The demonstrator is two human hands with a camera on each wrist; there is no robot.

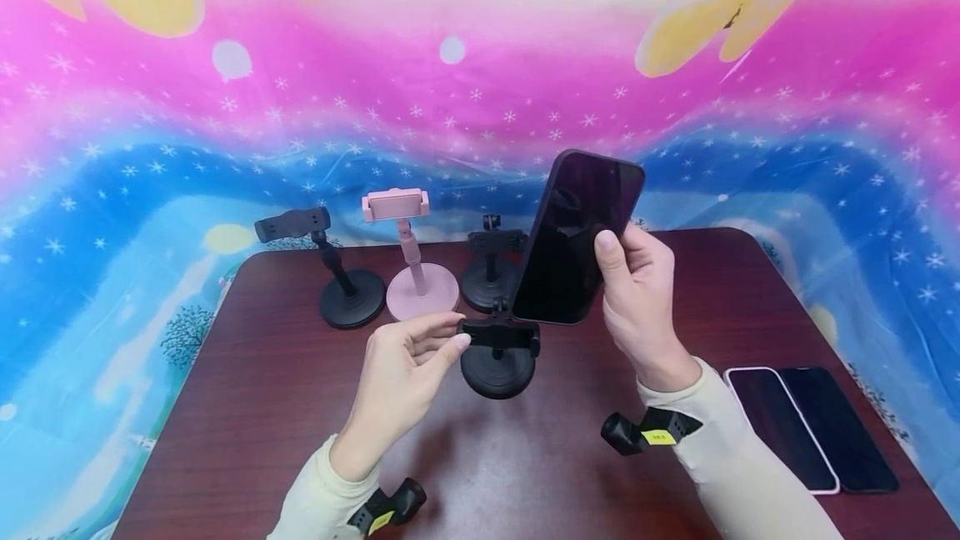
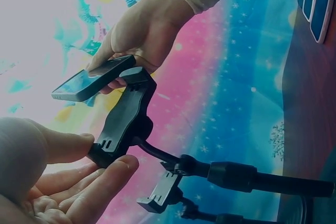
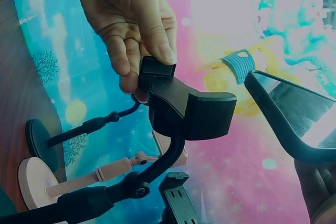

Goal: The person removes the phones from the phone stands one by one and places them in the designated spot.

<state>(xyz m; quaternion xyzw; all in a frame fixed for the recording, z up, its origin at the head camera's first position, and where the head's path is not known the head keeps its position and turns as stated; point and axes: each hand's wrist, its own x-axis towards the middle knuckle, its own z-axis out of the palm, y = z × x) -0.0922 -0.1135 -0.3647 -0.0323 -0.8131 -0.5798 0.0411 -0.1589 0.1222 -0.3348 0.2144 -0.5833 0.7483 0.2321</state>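
Observation:
A black phone stand with a round base [image 1: 498, 373] stands in front of me. My left hand [image 1: 405, 369] pinches the left end of its clamp [image 2: 123, 121] between thumb and fingers. Up in my right hand [image 1: 641, 298] is a black smartphone [image 1: 577, 240], gripped by its right edge with the thumb on the front. The phone tilts, its lower end close beside the clamp's right end in the head view. In the right wrist view, the clamp's free jaw faces the phone's edge across a gap.
Behind stand a black phone stand [image 1: 352, 298] at left, a pink phone stand [image 1: 422, 290], and another black phone stand [image 1: 491, 269]. At the table's right lie a white-edged phone [image 1: 783, 432] and a black phone [image 1: 840, 427] side by side. A printed cloth backdrop [image 1: 450, 123] hangs behind.

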